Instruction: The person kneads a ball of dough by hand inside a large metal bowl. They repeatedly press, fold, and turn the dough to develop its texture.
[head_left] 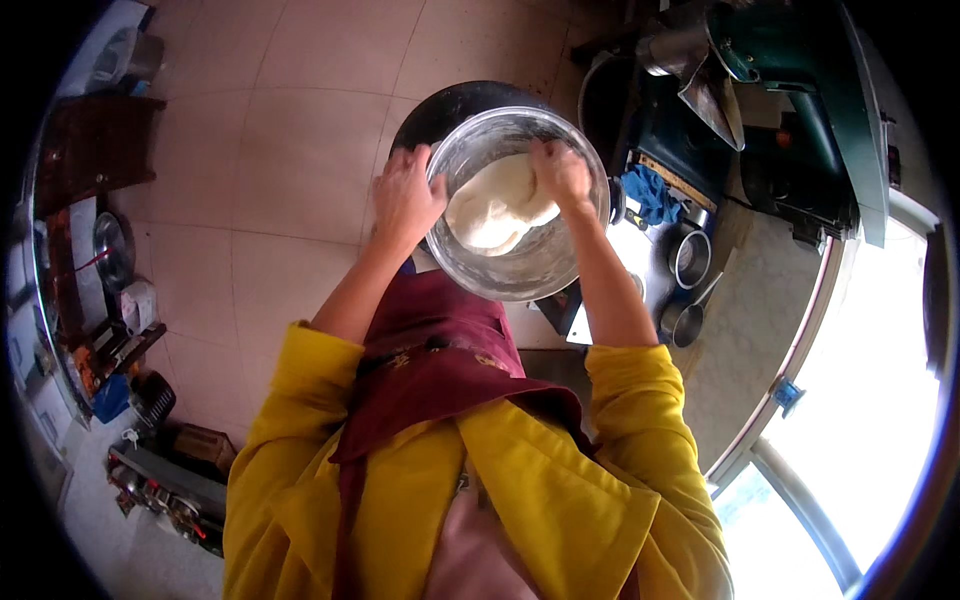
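A wide metal bowl [550, 277], its wall smeared with white residue, is in front of me. Inside it lies a pale, smooth lump of dough [485, 213], folded into uneven lobes. My left hand [408, 198] grips the bowl's left rim, thumb toward the inside. Reaching over the right side, my right hand [562, 175] has its fingers closed on the upper right part of the dough; the fingertips are partly hidden. Behind the bowl shows a round black surface [450, 108], mostly covered by it.
To the right is a counter with a blue cloth [650, 195], a metal pot [690, 258] and a small pan [682, 323]. A dark green machine [790, 60] stands at the far right, near a bright window [850, 400]. Shelves with household things line the left. The floor is tiled [300, 150].
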